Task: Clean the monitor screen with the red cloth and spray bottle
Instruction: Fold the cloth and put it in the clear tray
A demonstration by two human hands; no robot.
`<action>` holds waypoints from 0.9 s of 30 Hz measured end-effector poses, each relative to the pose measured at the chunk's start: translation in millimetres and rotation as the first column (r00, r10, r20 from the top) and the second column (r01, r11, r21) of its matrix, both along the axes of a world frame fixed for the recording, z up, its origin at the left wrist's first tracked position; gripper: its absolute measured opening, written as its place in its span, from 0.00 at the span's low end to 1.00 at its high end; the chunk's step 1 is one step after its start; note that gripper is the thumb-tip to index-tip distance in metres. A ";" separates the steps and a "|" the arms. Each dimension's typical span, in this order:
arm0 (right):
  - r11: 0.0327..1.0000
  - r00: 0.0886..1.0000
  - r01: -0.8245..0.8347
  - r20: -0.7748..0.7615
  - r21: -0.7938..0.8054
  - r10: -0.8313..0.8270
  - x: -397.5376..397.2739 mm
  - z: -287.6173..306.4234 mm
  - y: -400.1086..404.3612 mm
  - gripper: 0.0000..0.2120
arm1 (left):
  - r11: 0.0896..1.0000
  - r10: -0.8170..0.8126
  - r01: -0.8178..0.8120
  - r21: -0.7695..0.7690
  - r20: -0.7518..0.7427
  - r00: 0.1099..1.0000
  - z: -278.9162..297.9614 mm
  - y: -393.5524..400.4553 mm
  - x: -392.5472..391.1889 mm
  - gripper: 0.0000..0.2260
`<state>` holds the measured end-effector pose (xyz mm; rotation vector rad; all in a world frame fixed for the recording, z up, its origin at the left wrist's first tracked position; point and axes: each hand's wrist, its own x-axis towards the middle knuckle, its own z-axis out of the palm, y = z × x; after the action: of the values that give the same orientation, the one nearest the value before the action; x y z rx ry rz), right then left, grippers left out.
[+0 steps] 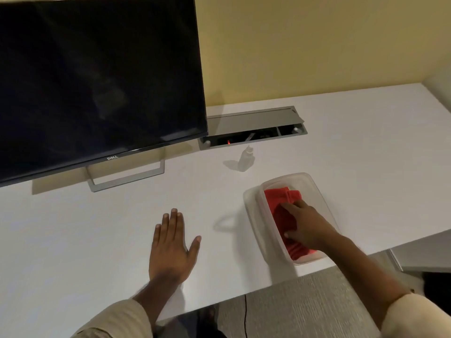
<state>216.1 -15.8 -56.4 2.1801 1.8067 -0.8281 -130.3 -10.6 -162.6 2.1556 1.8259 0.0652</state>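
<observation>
Reaching into the clear tub (pixel 314 184) at the near right, the red cloth (pixel 278 198) is gripped by the right hand (pixel 302 225) for lifting out, while the left hand (pixel 170 245) lies flat, fingers spread, on the surface (pixel 73 228) (probably for balance), the spray bottle (pixel 246 159) standing farther back.

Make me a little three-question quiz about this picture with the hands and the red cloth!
1. True or false: the red cloth lies inside the clear container.
2. Which of the hands reaches into the container: left hand or right hand?
3. Where does the spray bottle stand: A) on the desk, beyond the container, B) in the left hand?

Key: 1 true; 2 right hand; 3 A.
</observation>
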 end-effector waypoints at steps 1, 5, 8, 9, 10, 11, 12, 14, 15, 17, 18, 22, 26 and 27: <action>0.996 0.999 -0.031 0.010 -0.079 0.032 -0.7 -2.2 2.0 0.42 | 1.000 0.000 0.000 0.000 -0.001 1.000 0.0 -0.6 -0.2 0.37; 0.987 0.994 -0.077 0.068 -0.140 0.087 -1.3 9.3 26.0 0.38 | 1.000 0.006 -0.006 0.002 -0.016 1.000 -1.8 -0.6 -0.7 0.36; 0.994 0.996 -0.052 0.077 0.100 0.044 -10.5 36.4 58.6 0.25 | 1.000 0.004 -0.004 0.009 -0.021 1.000 -3.3 -0.5 -0.6 0.36; 0.976 0.999 -0.020 0.046 0.217 0.010 -16.1 44.0 70.6 0.22 | 1.000 0.005 -0.005 0.008 -0.019 1.000 -3.6 -0.6 -0.8 0.36; 0.947 1.000 0.009 -0.003 0.321 -0.009 -22.7 50.0 83.4 0.21 | 1.000 0.006 -0.006 0.008 -0.019 1.000 -3.4 -0.6 -0.7 0.36; 0.916 0.998 0.033 -0.059 0.400 -0.010 -30.2 54.4 96.1 0.22 | 1.000 0.007 -0.007 0.008 -0.022 1.000 -3.1 -0.7 -0.8 0.36; 0.891 0.994 0.056 -0.112 0.451 -0.006 -38.3 57.2 108.3 0.23 | 1.000 0.007 -0.007 0.006 -0.025 1.000 -2.8 -0.8 -0.8 0.36; 0.875 0.981 0.098 -0.192 0.475 -0.006 -52.0 57.7 131.1 0.27 | 1.000 0.007 -0.007 -0.001 -0.027 1.000 -2.8 -1.3 -1.2 0.36; 0.885 0.977 0.110 -0.211 0.452 -0.013 -56.8 55.1 140.9 0.29 | 1.000 0.007 -0.007 -0.004 -0.027 1.000 -3.3 -1.4 -1.4 0.36; 0.918 0.980 0.110 -0.195 0.382 -0.037 -62.7 45.2 154.3 0.29 | 1.000 0.009 -0.009 -0.006 -0.022 1.000 -4.1 -1.6 -2.1 0.36; 0.924 0.984 0.111 -0.173 0.365 -0.050 -63.8 39.3 158.2 0.26 | 1.000 0.009 -0.009 -0.003 -0.023 1.000 -4.7 -1.3 -2.1 0.36; 0.896 0.986 0.144 -0.141 0.420 -0.092 -61.0 27.2 158.7 0.13 | 1.000 0.007 -0.007 0.008 -0.029 1.000 -5.6 -1.2 -1.7 0.36; 0.838 0.976 0.193 -0.191 0.511 -0.108 -43.5 40.2 142.8 0.11 | 1.000 0.003 -0.003 0.006 -0.039 0.999 -6.0 -1.9 -2.5 0.36; 0.818 0.976 0.195 -0.188 0.541 -0.107 -38.0 47.2 137.4 0.11 | 1.000 0.005 -0.004 0.007 -0.042 0.999 -6.1 -1.9 -2.6 0.36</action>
<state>178.1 121.6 -9.2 2.7104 2.1895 -0.5415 -132.8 -12.6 -168.6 2.1732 1.8560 0.0281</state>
